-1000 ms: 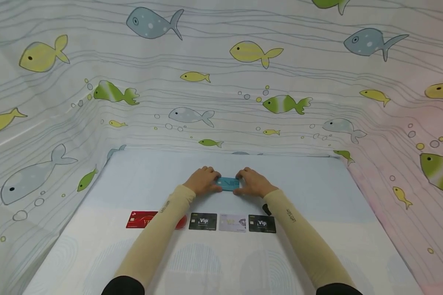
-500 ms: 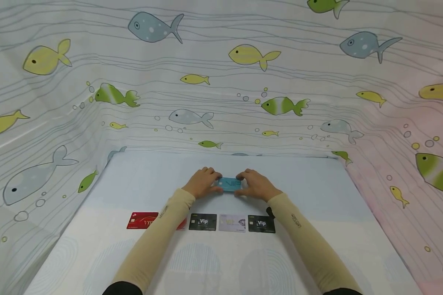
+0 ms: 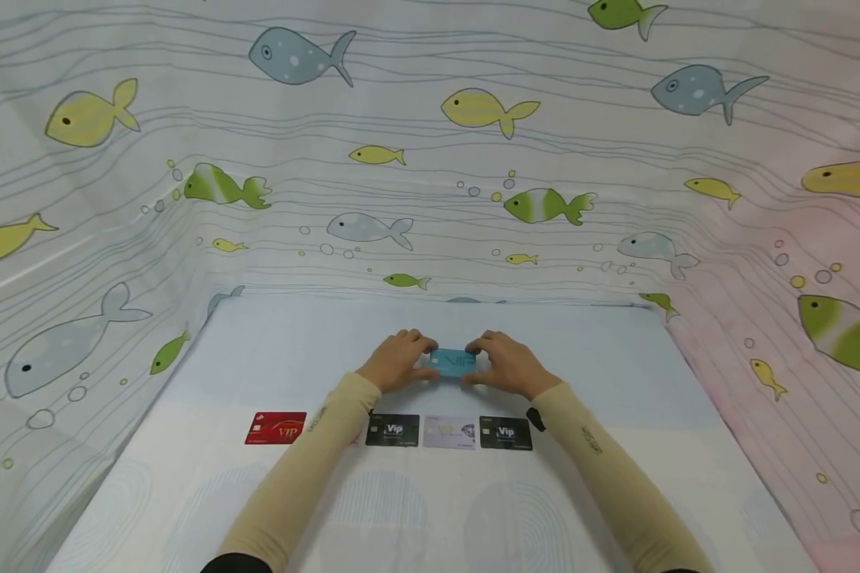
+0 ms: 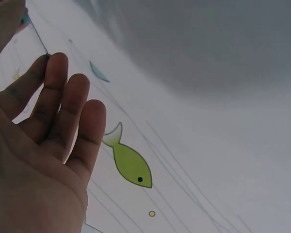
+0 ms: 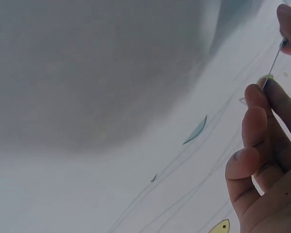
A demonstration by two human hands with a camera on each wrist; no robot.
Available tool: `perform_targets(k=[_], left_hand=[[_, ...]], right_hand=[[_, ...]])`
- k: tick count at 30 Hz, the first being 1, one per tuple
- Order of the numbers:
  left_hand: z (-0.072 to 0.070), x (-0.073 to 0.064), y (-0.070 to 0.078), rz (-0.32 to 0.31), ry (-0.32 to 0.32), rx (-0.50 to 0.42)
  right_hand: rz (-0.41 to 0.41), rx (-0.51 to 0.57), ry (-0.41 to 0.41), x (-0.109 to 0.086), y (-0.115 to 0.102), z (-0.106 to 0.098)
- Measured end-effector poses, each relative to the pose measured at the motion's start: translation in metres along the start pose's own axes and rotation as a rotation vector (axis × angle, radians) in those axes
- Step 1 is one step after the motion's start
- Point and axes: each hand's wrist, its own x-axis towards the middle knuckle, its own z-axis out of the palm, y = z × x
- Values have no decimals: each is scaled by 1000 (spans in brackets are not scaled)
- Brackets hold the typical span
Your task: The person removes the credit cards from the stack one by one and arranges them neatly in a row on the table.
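A blue VIP card (image 3: 453,362) is held between both hands above the far half of the white table, its printed face toward the head camera. My left hand (image 3: 397,360) pinches the card's left end, and my right hand (image 3: 509,364) pinches its right end. In the left wrist view, the card shows as a thin edge running up from the fingertips of the left hand (image 4: 43,141). Similarly, the right wrist view has the thin edge between the fingertips of the right hand (image 5: 271,160) and the opposite hand.
Nearer on the table (image 3: 588,485) lies a row of cards: a red VIP card (image 3: 275,428), one mostly hidden by the left forearm, a black Vip card (image 3: 392,430), a lilac card (image 3: 449,432) and another black card (image 3: 506,433). Fish-patterned cloth (image 3: 430,183) surrounds the table.
Both hands have shifted slightly right and a little nearer, with the blue card between them. The row of cards lies as before, though the left forearm covers it a little differently.
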Motion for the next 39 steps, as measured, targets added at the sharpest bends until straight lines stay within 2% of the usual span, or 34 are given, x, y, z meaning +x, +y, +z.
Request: perform_targets(k=[7, 13, 24, 32, 39], left_hand=[[-2, -1, 11, -34, -36, -20], [-4, -4, 19, 1, 3, -9], [-3, -6, 35, 60, 63, -2], [-4, -5, 49, 50, 72, -58], [2, -3, 63, 28, 57, -59]], right_hand=[[-21, 12, 14, -11, 4, -3], [-32, 15, 45, -22, 7, -6], [-44, 47, 53, -43, 10, -19], [-59, 62, 76, -57, 15, -25], [-66, 53, 90, -72, 21, -26]])
